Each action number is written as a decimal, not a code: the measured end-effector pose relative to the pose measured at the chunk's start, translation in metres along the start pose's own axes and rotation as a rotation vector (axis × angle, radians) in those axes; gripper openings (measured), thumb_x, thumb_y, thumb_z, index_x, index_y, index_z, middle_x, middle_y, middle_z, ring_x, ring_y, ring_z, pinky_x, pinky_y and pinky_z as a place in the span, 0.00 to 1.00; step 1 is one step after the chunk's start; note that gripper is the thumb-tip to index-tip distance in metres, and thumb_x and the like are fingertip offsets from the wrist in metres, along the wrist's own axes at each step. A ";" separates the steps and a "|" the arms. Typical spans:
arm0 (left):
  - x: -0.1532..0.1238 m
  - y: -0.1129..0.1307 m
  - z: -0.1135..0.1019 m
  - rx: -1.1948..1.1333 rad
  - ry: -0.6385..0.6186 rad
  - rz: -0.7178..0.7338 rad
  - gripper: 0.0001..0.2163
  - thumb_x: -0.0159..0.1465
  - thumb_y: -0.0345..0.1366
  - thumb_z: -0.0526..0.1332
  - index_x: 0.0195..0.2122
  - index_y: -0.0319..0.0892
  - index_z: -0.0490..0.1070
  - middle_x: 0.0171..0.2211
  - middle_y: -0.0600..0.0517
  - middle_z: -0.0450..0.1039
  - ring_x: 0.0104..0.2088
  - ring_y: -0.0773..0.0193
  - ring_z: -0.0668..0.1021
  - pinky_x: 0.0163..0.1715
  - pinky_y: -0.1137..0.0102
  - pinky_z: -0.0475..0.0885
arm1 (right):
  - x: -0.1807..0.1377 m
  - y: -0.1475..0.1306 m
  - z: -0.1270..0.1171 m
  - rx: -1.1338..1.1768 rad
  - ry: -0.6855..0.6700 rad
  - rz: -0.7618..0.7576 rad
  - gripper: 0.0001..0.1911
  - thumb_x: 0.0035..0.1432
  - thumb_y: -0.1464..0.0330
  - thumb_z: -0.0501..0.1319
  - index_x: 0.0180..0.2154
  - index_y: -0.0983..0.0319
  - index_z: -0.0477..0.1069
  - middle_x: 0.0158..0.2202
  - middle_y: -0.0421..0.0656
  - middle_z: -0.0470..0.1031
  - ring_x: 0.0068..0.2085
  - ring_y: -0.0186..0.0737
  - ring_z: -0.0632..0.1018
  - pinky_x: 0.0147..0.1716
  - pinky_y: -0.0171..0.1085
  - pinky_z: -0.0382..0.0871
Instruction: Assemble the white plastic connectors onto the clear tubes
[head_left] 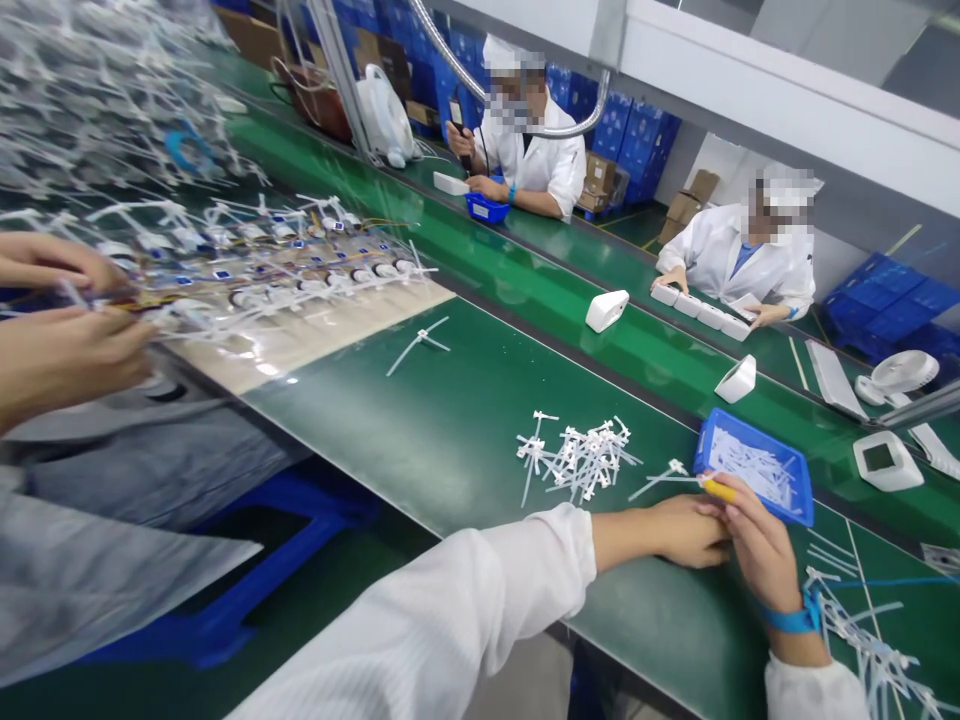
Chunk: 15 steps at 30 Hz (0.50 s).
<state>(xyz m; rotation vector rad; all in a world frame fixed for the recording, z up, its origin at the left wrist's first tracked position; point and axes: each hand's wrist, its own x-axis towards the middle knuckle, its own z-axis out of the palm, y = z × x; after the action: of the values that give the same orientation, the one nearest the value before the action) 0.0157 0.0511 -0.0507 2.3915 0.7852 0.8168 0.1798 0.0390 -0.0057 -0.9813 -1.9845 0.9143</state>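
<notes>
My right hand (765,545), with a blue wrist strap (791,615), is closed around a small yellow piece (718,489) whose exact kind I cannot make out. A thin white strip (675,479) sticks out to the left of it. My left hand (691,530) is curled against the right one, its fingertips hidden, so what it holds does not show. Just beyond both hands stands a blue tray (802,490) of loose white strips (754,465). A heap of white plastic pieces with thin arms (592,455) lies to the left, with a single similar piece (424,338) farther off.
At far left, another person's hands (82,330) work beside rows of wired parts (300,270). More white strip pieces (870,640) lie at right. White housings (607,311) sit on the green belt (540,290). Two co-workers in white (735,255) sit across it.
</notes>
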 end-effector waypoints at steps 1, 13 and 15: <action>0.000 -0.001 0.000 0.016 -0.022 0.029 0.08 0.69 0.36 0.68 0.47 0.40 0.82 0.49 0.42 0.83 0.52 0.48 0.84 0.55 0.58 0.79 | -0.002 0.002 -0.004 0.150 0.022 0.032 0.18 0.73 0.58 0.61 0.54 0.56 0.85 0.64 0.52 0.77 0.58 0.59 0.83 0.54 0.54 0.84; -0.013 0.004 -0.013 -0.252 0.110 -0.092 0.08 0.72 0.35 0.64 0.48 0.42 0.82 0.49 0.44 0.80 0.46 0.57 0.82 0.52 0.66 0.77 | -0.004 0.006 -0.021 0.254 0.195 0.057 0.17 0.70 0.54 0.67 0.51 0.56 0.86 0.61 0.52 0.79 0.46 0.51 0.84 0.52 0.53 0.81; -0.013 0.005 -0.016 -0.315 0.135 -0.113 0.09 0.72 0.34 0.63 0.48 0.41 0.81 0.48 0.44 0.80 0.45 0.57 0.82 0.50 0.66 0.77 | -0.002 0.004 -0.019 0.305 0.218 0.052 0.16 0.69 0.55 0.68 0.50 0.56 0.86 0.61 0.51 0.79 0.43 0.49 0.83 0.50 0.52 0.81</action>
<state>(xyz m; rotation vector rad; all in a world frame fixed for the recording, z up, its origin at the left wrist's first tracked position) -0.0021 0.0433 -0.0414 2.0140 0.7727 0.9842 0.1983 0.0444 -0.0006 -0.9179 -1.5897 1.0547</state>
